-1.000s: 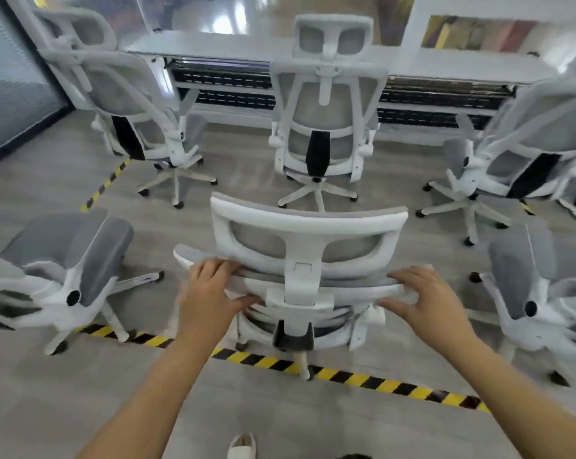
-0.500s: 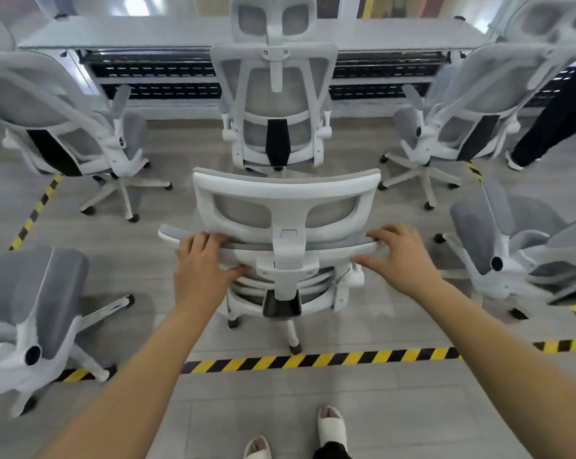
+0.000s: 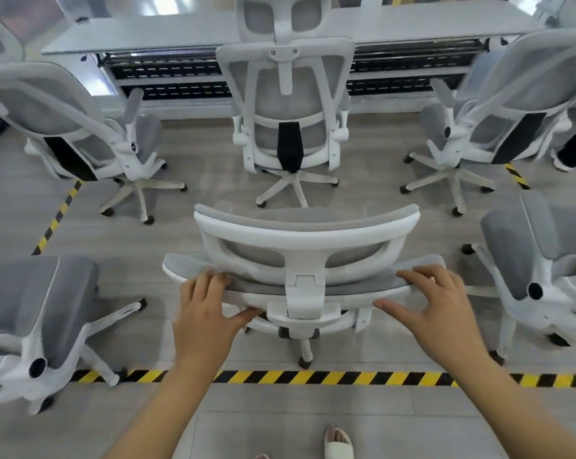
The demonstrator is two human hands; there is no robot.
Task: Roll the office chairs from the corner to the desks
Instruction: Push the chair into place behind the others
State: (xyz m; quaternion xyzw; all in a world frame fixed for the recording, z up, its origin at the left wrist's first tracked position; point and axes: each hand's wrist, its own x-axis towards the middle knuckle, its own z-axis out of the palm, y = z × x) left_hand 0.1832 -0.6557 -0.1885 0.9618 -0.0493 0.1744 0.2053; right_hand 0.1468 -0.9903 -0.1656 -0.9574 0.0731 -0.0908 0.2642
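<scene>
In the head view, the left hand (image 3: 207,314) grips the top edge of the backrest of a white-framed office chair with grey mesh (image 3: 305,256), fingers curled over the rim and thumb pressed beneath. The right hand (image 3: 440,311) rests on the same edge with fingers spread over the top and thumb stretched out below it, not clamped. The chair's headrest rises just beyond both hands. Farther ahead, a second white mesh chair with a black lumbar strip (image 3: 288,111) stands against the long white worktop (image 3: 180,31). More grey-and-white chairs flank the hands: one beyond the left hand (image 3: 71,127), one beyond the right (image 3: 492,117). A yellow-and-black striped floor tape (image 3: 313,377) runs under both wrists.
</scene>
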